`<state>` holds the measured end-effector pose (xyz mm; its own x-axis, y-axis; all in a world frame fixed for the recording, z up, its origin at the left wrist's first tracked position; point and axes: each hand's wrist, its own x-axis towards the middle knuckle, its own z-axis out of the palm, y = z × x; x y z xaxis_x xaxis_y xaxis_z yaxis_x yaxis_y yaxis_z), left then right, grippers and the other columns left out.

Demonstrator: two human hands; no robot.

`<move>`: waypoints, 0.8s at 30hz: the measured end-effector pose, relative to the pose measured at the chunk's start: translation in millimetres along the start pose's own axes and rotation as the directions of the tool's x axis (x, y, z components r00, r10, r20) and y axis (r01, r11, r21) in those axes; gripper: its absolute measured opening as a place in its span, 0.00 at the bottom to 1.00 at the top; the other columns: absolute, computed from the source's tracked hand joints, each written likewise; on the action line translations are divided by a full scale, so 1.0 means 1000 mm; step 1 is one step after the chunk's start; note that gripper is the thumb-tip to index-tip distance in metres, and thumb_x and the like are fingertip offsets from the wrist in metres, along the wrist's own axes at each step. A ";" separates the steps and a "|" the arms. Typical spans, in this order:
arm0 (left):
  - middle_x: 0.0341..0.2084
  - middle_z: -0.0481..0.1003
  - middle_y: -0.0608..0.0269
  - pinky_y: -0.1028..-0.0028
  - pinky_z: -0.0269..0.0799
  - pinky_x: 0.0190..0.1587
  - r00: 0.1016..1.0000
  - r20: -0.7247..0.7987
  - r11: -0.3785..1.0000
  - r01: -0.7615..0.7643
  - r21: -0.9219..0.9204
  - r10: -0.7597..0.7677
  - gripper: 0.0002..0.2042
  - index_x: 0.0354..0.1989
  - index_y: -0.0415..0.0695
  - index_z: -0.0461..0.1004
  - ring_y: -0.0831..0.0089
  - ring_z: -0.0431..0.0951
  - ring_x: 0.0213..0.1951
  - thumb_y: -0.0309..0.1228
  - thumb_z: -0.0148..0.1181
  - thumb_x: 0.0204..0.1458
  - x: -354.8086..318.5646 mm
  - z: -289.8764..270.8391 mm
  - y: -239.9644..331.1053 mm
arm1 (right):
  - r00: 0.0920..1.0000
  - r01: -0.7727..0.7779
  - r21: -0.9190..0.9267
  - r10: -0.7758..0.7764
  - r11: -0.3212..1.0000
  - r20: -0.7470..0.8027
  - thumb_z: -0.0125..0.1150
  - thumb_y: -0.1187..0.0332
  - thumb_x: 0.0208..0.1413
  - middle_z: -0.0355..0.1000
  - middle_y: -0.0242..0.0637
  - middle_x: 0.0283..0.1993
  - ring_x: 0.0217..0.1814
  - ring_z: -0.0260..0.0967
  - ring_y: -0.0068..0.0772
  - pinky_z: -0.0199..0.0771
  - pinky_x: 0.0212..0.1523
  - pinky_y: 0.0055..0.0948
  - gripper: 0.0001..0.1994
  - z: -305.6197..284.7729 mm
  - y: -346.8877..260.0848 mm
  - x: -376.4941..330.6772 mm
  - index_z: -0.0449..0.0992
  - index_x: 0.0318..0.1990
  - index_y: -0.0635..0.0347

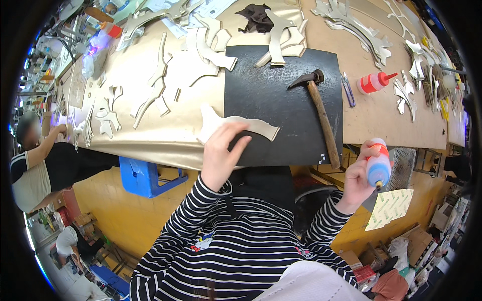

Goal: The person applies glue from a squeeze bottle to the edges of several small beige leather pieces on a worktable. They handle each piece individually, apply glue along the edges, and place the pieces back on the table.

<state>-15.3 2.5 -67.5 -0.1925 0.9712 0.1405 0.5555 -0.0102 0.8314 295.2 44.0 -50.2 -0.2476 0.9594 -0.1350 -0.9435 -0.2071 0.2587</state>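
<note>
My left hand (221, 153) reaches over a curved cream leather piece (258, 126), its fingers resting on or just above the edge. The thumb is apart from the fingers, and I see nothing gripped between them. The piece lies partly on the gold table covering and partly on a black mat (281, 150). Off the table's front edge, my right hand (357, 183) is wrapped round a squeeze bottle (379, 163) with a red label and blue top. Its dark nozzle points down toward me. A hammer (324, 120) with a wooden handle lies on the mat between my hands.
A red-and-white nozzle bottle (372, 83) and a slim cutter (348, 90) lie right of the mat. Cut pieces (159, 80) spread over the table, with dark scrap (254, 19) at the back. A blue stool (143, 176) stands below; a person (45, 160) sits at left.
</note>
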 end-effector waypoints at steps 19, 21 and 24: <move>0.31 0.74 0.62 0.79 0.68 0.38 0.979 0.200 0.986 0.002 -0.169 0.033 0.13 0.47 0.36 0.72 0.77 0.72 0.32 0.29 0.52 0.56 0.181 -0.048 0.034 | 0.988 0.091 0.433 -0.028 0.897 -0.149 0.58 0.66 0.50 0.69 0.42 0.51 0.23 0.65 0.21 0.68 0.22 0.17 0.31 -0.015 -0.094 0.057 0.48 0.59 0.61; 0.34 0.74 0.67 0.81 0.66 0.41 0.944 0.308 0.992 -0.092 -0.086 0.114 0.15 0.51 0.38 0.71 0.82 0.69 0.36 0.30 0.54 0.56 0.231 -0.044 0.037 | 0.987 0.081 0.325 -0.032 0.942 -0.155 0.58 0.60 0.52 0.69 0.41 0.51 0.24 0.65 0.20 0.68 0.23 0.16 0.35 -0.016 -0.087 0.051 0.45 0.62 0.62; 0.35 0.75 0.69 0.81 0.67 0.40 0.943 0.332 0.967 0.086 -0.238 -0.002 0.15 0.50 0.40 0.72 0.81 0.71 0.35 0.29 0.55 0.55 0.287 -0.017 0.025 | 0.993 -0.044 0.076 0.052 0.996 -0.104 0.55 0.44 0.53 0.70 0.38 0.50 0.21 0.57 0.17 0.62 0.22 0.15 0.41 -0.023 -0.072 0.033 0.48 0.64 0.62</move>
<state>-70.4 277.3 2.8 0.0854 0.9952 -0.0477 0.3285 0.0171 0.9444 350.1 86.4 -95.7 -0.3175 0.9224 -0.2200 -0.9123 -0.2338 0.3363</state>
